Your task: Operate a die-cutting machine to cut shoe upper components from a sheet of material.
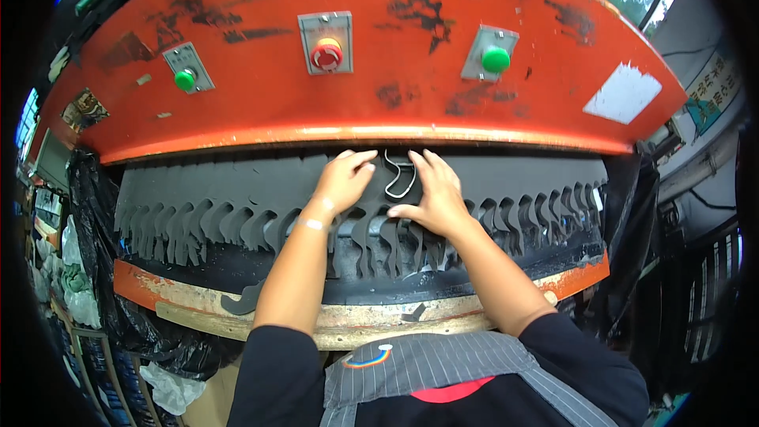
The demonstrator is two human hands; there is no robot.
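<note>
A small curved cutting die (402, 193) with a pale metal outline stands on a dark grey foam sheet (229, 178), just under the front edge of an orange press beam (237, 115). My left hand (345, 180) is left of the die, apart from it, with fingers stretched toward the beam and nothing visible in them. Close along the die's right side is my right hand (436, 194), fingers extended and thumb spread to the left; I cannot tell whether its fingertips touch the die. Wavy cut-out strips (387, 241) run along the sheet's near edge.
On the beam are a red button (326, 54), a left green button (185, 80) and a right green button (496, 59). An orange and wooden front ledge (356, 315) carries a loose foam scrap (243, 300). Black plastic (93, 213) hangs at the left side.
</note>
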